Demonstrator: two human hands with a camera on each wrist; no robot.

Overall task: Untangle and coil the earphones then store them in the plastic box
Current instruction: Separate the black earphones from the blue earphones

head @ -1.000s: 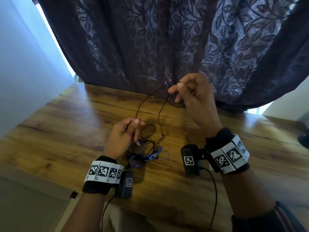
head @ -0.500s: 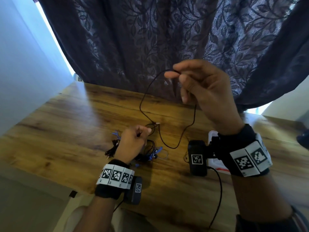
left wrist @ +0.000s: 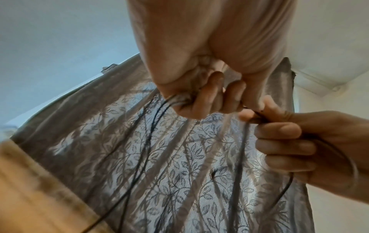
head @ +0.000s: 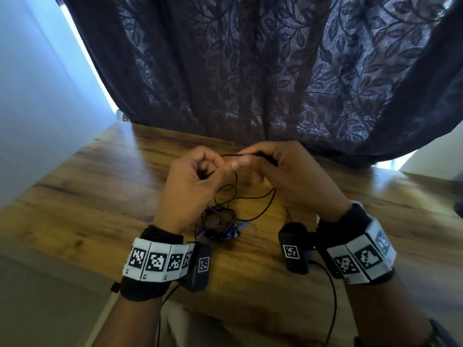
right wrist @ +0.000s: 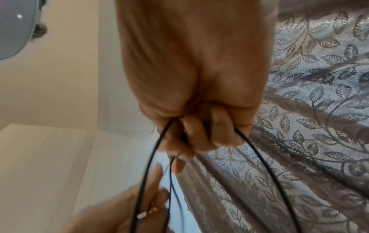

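Note:
A black earphone cable [head: 253, 214] hangs in loops between my two hands, which are raised close together above the wooden table [head: 100, 196]. My left hand [head: 215, 171] pinches the cable with curled fingers [left wrist: 209, 100]. My right hand [head: 250, 160] grips a bundle of the same cable [right wrist: 148, 170], fingers [right wrist: 201, 135] curled round it. Below the hands, the rest of the cable runs into a tangle with blue earphones [head: 225, 232] lying on the table. The left hand [right wrist: 127, 208] shows blurred in the right wrist view.
A dark leaf-patterned curtain [head: 275, 71] hangs along the table's far edge. A pale wall [head: 37, 96] stands to the left. A white object with a red edge [head: 352, 201] peeks out behind my right wrist, mostly hidden. The near table edge is below my wrists.
My right hand came down from its raised position with the cable. My left hand rose off the tangle on the table to meet it, and both now hold the cable together.

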